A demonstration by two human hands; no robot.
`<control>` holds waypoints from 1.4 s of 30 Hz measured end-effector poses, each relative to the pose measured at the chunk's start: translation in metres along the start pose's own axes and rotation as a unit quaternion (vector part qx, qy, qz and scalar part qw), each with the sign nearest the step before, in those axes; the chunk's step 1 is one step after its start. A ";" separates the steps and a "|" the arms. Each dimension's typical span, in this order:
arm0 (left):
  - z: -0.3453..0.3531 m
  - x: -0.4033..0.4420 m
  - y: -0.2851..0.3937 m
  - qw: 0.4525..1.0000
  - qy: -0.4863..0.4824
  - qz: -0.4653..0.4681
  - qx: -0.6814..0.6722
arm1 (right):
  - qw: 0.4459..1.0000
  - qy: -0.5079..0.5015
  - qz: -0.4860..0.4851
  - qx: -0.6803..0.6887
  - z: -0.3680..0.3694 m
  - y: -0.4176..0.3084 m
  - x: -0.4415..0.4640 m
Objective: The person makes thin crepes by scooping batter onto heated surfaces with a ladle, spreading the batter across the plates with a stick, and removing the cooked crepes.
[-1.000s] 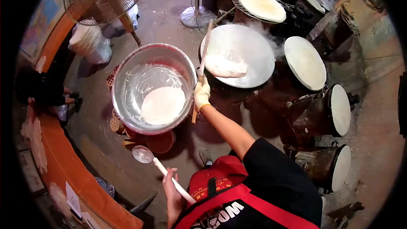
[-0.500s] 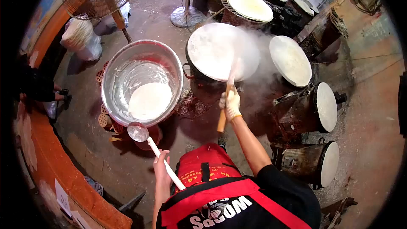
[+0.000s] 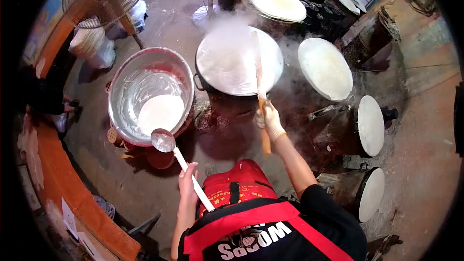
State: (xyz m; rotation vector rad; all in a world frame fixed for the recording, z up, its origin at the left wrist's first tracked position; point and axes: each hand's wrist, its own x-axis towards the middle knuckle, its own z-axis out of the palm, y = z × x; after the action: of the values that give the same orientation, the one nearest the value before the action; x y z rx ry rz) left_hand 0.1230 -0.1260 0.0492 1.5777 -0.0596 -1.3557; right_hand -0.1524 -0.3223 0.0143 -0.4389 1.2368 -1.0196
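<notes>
1. Wrapped narrow around the wooden handle of a long flat stick (image 3: 259, 67), the gloved right hand (image 3: 270, 119) has its fingers curled in, with the handle's end poking out below toward the person's body.

2. Over on the other side, the bare left hand (image 3: 187, 180) looks looser: it holds the white shaft of a ladle (image 3: 195, 183) between thumb and fingers. How firmly the hidden fingers close, I can't tell from here.

3. That stick reaches across the right part of the round hot plate (image 3: 223, 65), its far end near the plate's far edge. Steam (image 3: 237, 23) drifts over the plate, and whether the blade presses on the white coating or skims just above it isn't clear.

4. Looks to me like the spreading part of the work, the pale batter being smoothed thin. Another sweep would call for a steady wrist, the blade kept nearly flat and a light, even touch, so the coating doesn't tear or bunch up.

5. Meanwhile the ladle's bowl sits at the near rim of the big metal basin (image 3: 122, 79), close to the pool of batter (image 3: 162, 112) inside. More white-topped round plates (image 3: 325, 68) stand off to the right.
</notes>
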 end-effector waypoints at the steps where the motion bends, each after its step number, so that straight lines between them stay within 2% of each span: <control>1: 0.008 -0.001 -0.002 1.000 -0.008 -0.002 0.004 | 0.999 0.008 -0.032 0.032 0.007 -0.005 0.005; 2: 0.019 -0.004 -0.004 1.000 -0.007 -0.003 0.004 | 0.993 0.005 0.036 0.110 0.012 -0.005 0.018; 4: 0.041 -0.010 -0.004 1.000 0.002 -0.004 0.003 | 0.998 -0.061 0.029 0.017 0.017 0.004 0.006; 5: 0.051 -0.014 -0.002 1.000 -0.004 -0.013 -0.004 | 0.981 -0.177 0.035 -0.063 0.001 0.011 0.004; 6: 0.061 -0.018 0.001 1.000 -0.009 -0.023 -0.011 | 0.970 -0.191 0.067 -0.135 -0.005 -0.006 -0.014; 8: 0.078 -0.022 0.000 0.999 -0.008 -0.028 -0.020 | 0.968 -0.185 0.103 -0.131 -0.053 -0.015 -0.011; 10: 0.087 -0.024 -0.003 0.999 -0.034 -0.021 -0.029 | 0.972 -0.137 0.110 -0.159 -0.091 -0.042 0.003; 14: 0.104 -0.030 -0.008 0.999 -0.052 0.006 -0.011 | 0.963 -0.095 -0.011 -0.251 -0.113 -0.088 0.054; 16: 0.116 -0.040 -0.003 0.998 -0.053 0.017 0.003 | 0.972 -0.074 -0.054 -0.216 -0.091 -0.098 0.080; 17: 0.120 -0.042 -0.001 0.998 -0.051 0.025 0.007 | 0.978 -0.031 -0.071 -0.196 -0.065 -0.104 0.073; 19: 0.129 -0.043 0.005 0.997 -0.055 0.044 0.019 | 0.919 -0.036 -0.103 -0.380 -0.049 -0.074 0.107; 21: 0.132 -0.038 0.010 0.995 -0.033 0.072 0.058 | 0.880 -0.082 -0.148 -0.444 -0.035 -0.074 0.089; 23: 0.128 -0.032 0.016 0.992 -0.029 0.084 0.084 | 0.883 -0.152 -0.188 -0.402 -0.037 -0.079 0.056; 24: 0.123 -0.031 0.020 0.993 -0.041 0.075 0.080 | 0.897 -0.091 -0.200 -0.384 -0.041 -0.085 0.037; 25: 0.120 -0.029 0.024 0.994 -0.053 0.067 0.072 | 0.930 -0.026 -0.219 -0.295 -0.051 -0.072 0.038; 27: 0.117 -0.029 0.031 0.993 -0.080 0.062 0.060 | 0.965 0.072 -0.190 -0.165 -0.052 -0.041 0.031; 29: 0.120 -0.016 0.030 0.991 -0.087 0.082 0.065 | 0.974 0.100 -0.166 -0.116 -0.030 -0.013 0.034; 31: 0.127 -0.012 0.040 0.990 -0.105 0.075 0.061 | 0.952 0.032 -0.214 -0.215 -0.009 -0.001 0.040; 34: 0.127 -0.005 0.051 0.977 -0.192 0.054 0.080 | 0.957 -0.014 -0.139 -0.253 -0.015 -0.033 0.031; 36: 0.126 -0.004 0.057 0.975 -0.215 0.008 0.054 | 0.963 0.005 -0.129 -0.238 -0.029 -0.042 0.015; 39: 0.123 -0.002 0.060 0.972 -0.229 -0.042 0.020 | 0.957 0.148 -0.199 -0.153 -0.035 0.003 0.014; 40: 0.123 -0.002 0.061 0.969 -0.239 -0.054 0.022 | 0.952 0.150 -0.214 -0.160 -0.029 0.011 0.017; 42: 0.125 -0.005 0.064 0.963 -0.255 -0.078 0.026 | 0.938 0.074 -0.256 -0.220 -0.022 0.010 0.033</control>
State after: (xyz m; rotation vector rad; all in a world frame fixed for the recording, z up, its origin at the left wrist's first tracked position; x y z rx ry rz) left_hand 0.0606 -0.2330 0.1148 1.2581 -0.2925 -1.8726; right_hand -0.1694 -0.3394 -0.0185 -1.0932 1.5336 -1.2228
